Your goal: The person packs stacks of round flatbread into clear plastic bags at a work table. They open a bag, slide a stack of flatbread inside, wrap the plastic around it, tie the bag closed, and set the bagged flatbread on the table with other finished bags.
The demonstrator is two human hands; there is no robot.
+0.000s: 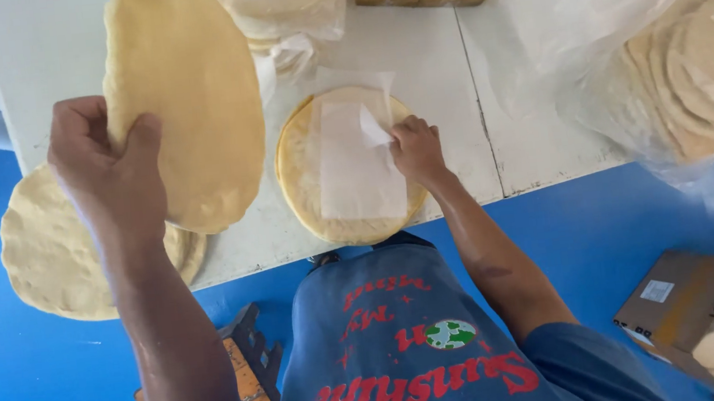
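L hand (106, 169) grips raised flatbread (187, 94); R hand (415, 148) pinches paper sheet (358, 169) on flatbread stack (302, 180).

White table (448, 58), bright blue floor (642, 223), cardboard box (694, 298), daylight

I note a brown cardboard box (695, 302) with a white rectangular label (657, 291) lower right on the floor, clear plastic bag (620, 14) of flatbreads upper right on the table.

We see bright, even daylight with soft, faint shadows, mild glare on the white table (439, 59), and wide-angle stretching at the edges.
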